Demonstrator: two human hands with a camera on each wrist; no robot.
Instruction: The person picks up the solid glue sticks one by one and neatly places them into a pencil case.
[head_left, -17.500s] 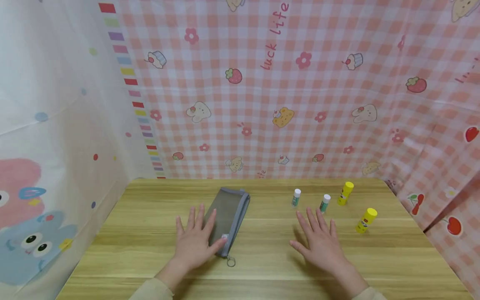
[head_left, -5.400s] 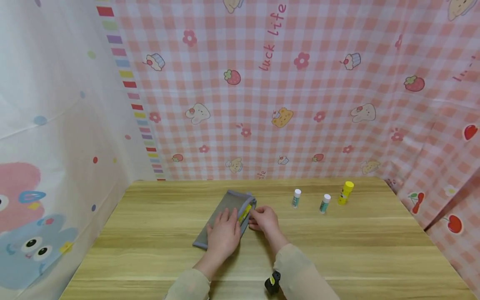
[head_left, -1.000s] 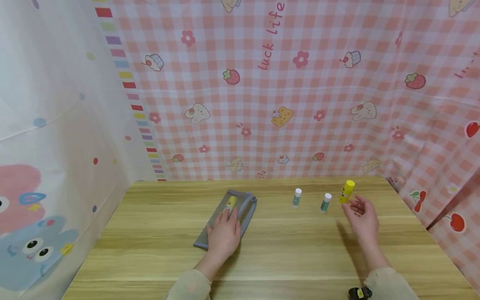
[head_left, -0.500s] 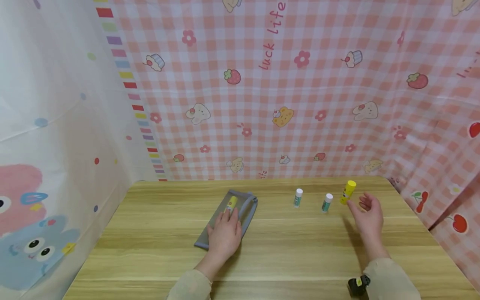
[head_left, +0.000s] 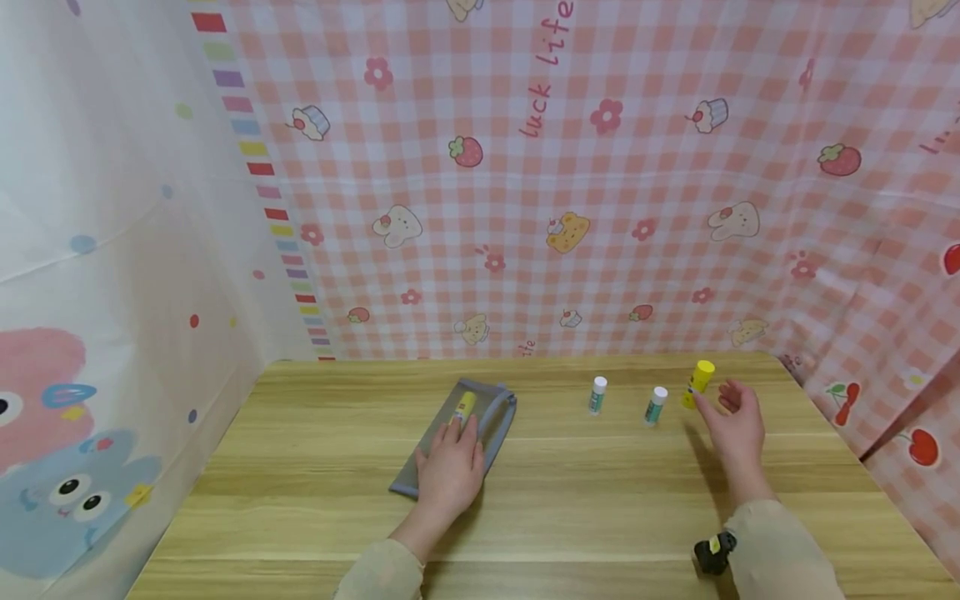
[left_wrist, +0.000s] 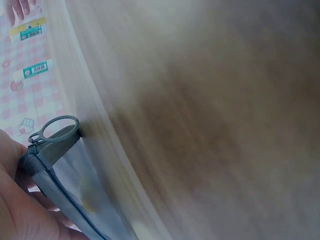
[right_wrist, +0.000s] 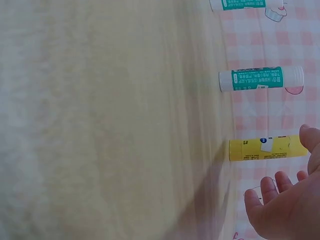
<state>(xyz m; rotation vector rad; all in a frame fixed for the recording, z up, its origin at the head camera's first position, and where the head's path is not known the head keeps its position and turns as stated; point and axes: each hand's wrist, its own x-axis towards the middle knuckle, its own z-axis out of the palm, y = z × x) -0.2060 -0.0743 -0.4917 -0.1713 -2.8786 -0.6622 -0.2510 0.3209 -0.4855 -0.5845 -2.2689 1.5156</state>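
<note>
A grey mesh zipper pouch [head_left: 433, 437] lies on the table with its opening along the right side. One yellow glue stick [head_left: 466, 405] shows through its mesh. My left hand [head_left: 450, 473] rests on the pouch, fingers extended over it; the left wrist view shows a pull ring [left_wrist: 61, 129] beyond the thumb. At the right, a second yellow glue stick [head_left: 699, 384] stands upright. My right hand [head_left: 737, 427] is beside it, thumb overlapping the stick in both views. The other fingers [right_wrist: 269, 189] are loosely bent, with a gap between them and the stick.
Two smaller white-and-green glue sticks [head_left: 597, 397] stand upright between the pouch and the right hand. A black device [head_left: 714, 553] is at the right sleeve. Behind the wooden table [head_left: 570, 517] hangs a pink checked curtain [head_left: 525, 192].
Since the oldest frame, one yellow glue stick has gone from the table into the pouch. My right hand has moved from the pouch to the other yellow stick; lately its thumb rose slightly.
</note>
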